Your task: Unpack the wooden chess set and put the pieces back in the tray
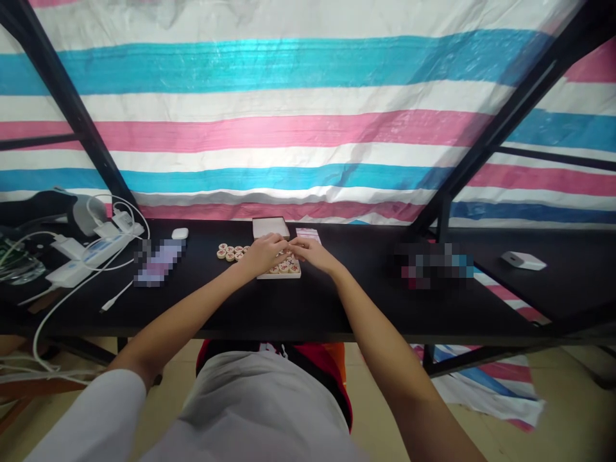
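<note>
A shallow white box stands on the black table in front of me, filled with round wooden Chinese chess pieces with red and dark characters. My left hand reaches over the box's left side, fingers bent and close together over the pieces. From the right, my right hand comes in with its fingertips drawn together beside the left fingers. Whatever the fingertips pinch is hidden. Left of the box, more loose chess pieces lie in rows, partly behind my left hand.
Behind the box lies its open lid, beside a pink-and-white paper. Toward the left are a phone, a white earbud case and a power strip with cables. A white charger is far right; a blurred dark item lies nearer.
</note>
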Demonstrator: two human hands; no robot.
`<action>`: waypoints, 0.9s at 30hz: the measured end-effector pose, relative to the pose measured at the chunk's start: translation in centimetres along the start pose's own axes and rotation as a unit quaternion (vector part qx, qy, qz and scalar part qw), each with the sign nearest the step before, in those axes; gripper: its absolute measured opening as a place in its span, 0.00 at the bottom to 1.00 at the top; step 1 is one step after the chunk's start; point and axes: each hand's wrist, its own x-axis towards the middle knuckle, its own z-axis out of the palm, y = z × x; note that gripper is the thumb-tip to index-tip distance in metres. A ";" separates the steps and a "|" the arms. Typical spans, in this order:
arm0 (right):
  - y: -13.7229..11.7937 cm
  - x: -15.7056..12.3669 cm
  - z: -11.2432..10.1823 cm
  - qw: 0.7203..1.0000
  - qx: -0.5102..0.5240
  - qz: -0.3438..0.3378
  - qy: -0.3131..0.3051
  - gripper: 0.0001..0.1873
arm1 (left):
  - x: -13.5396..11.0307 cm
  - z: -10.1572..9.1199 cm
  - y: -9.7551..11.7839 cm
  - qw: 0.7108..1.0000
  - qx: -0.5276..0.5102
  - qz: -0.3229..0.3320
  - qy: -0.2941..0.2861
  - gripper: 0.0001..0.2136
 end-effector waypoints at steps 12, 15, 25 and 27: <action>1.7 -0.1 -0.9 0.993 -0.113 0.009 0.018 0.14 | -8.3 -6.1 -6.5 0.947 -0.177 -0.253 -0.093 0.19; 1.8 -0.1 -0.9 0.991 -0.132 -0.001 0.015 0.14 | -8.4 -5.7 -6.5 0.938 -0.197 -0.243 -0.147 0.20; 1.9 0.1 -1.1 0.990 -0.143 0.016 -0.005 0.11 | -7.8 -4.7 -5.9 0.951 -0.161 -0.161 -0.209 0.12; 2.0 0.1 -1.1 0.989 -0.150 0.012 -0.008 0.11 | -7.9 -5.0 -6.0 0.956 -0.160 -0.147 -0.197 0.11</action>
